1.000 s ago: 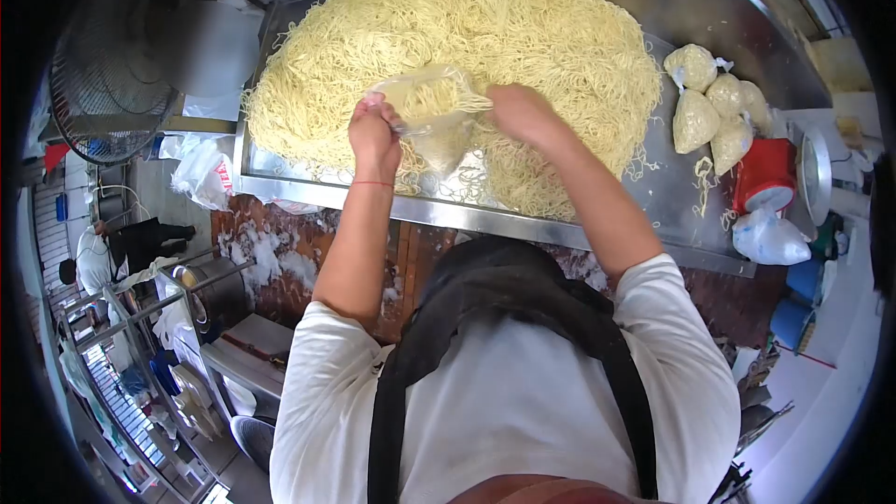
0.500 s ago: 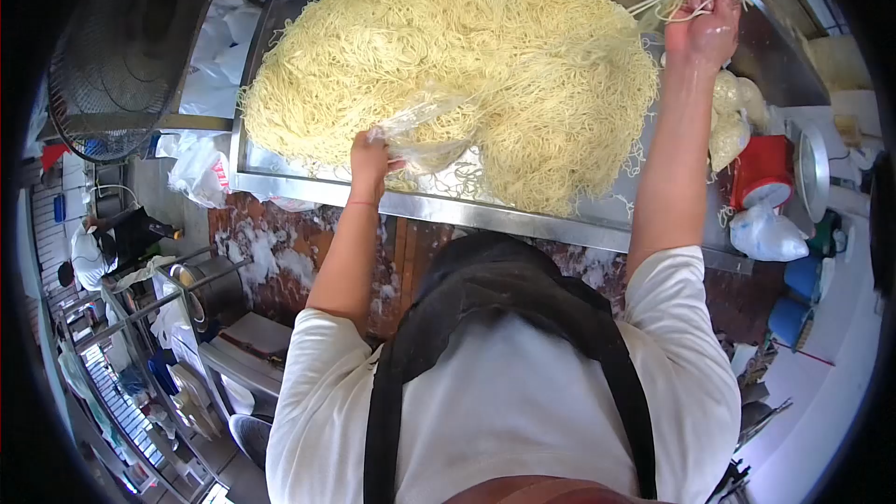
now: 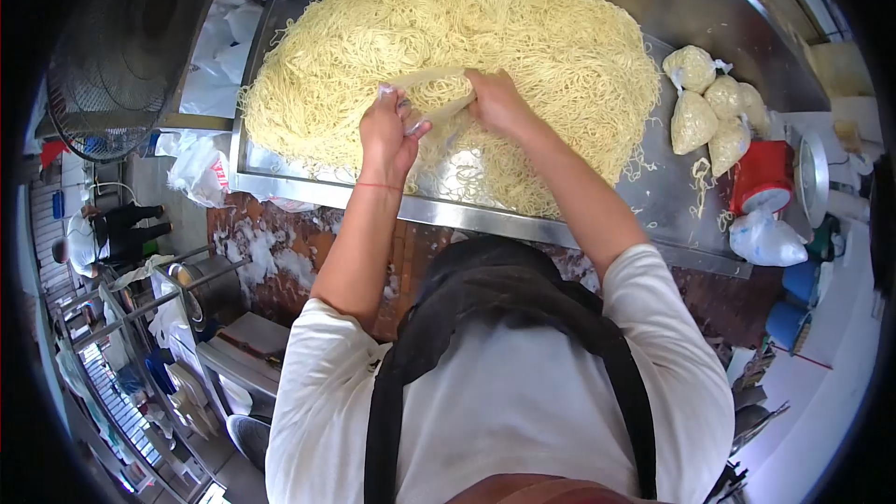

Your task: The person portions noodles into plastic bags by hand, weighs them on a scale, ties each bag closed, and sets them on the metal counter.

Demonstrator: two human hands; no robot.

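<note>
A wide heap of pale yellow noodles (image 3: pixel 448 23) covers most of the metal tray (image 3: pixel 373 201) in front of me. Over its near side, a clear plastic bag (image 3: pixel 450 110) is stretched between my two hands with its mouth spread. My left hand (image 3: pixel 387 131) grips the left side of the bag, fingers bent around the film. On the opposite side, my right hand (image 3: pixel 499 101) is closed on the bag's rim, knuckles up. The thin film makes it hard to see whether any noodles are inside.
Several tied bags of noodles (image 3: pixel 695 121) rest at the right, beside a red scale (image 3: pixel 763 168) and a white plastic bundle (image 3: pixel 767 237). Loose strands (image 3: pixel 700 187) lie near them. A fan (image 3: pixel 112 84) stands left; another person (image 3: pixel 103 238) is beyond.
My right hand has come from the far right, where it held noodle strands, to the bag's rim. My left hand has risen slightly. Loose strands now show near the tied bags.
</note>
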